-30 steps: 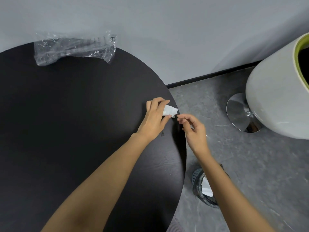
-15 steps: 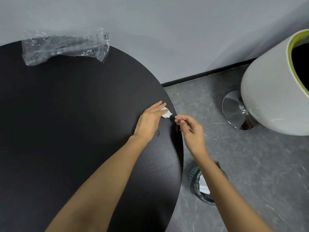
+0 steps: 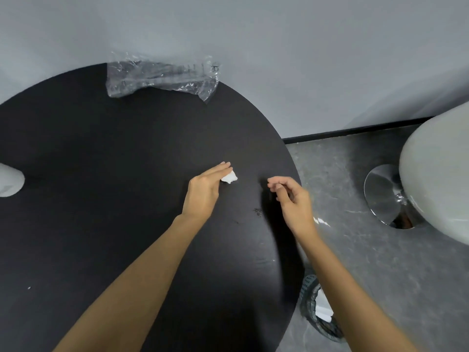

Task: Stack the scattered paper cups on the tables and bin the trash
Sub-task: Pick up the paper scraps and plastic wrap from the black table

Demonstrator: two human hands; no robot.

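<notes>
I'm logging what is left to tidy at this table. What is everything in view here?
table: one, black, round, fills left and centre
plastic wrapper: one, clear, crumpled, at the table's far edge by the wall
paper scrap: one, white, on the table at the left hand's fingertips
pale object: one, whitish, cut off at the left edge; cannot tell what it is
bin: one, dark mesh, on the floor by the table's near right edge, something white inside
chair: one, pale shell on a chrome base, right side
left hand: fingers straight, touching the paper scrap
right hand: fingers loosely curled, nothing seen in it, over the table's right edge
</notes>
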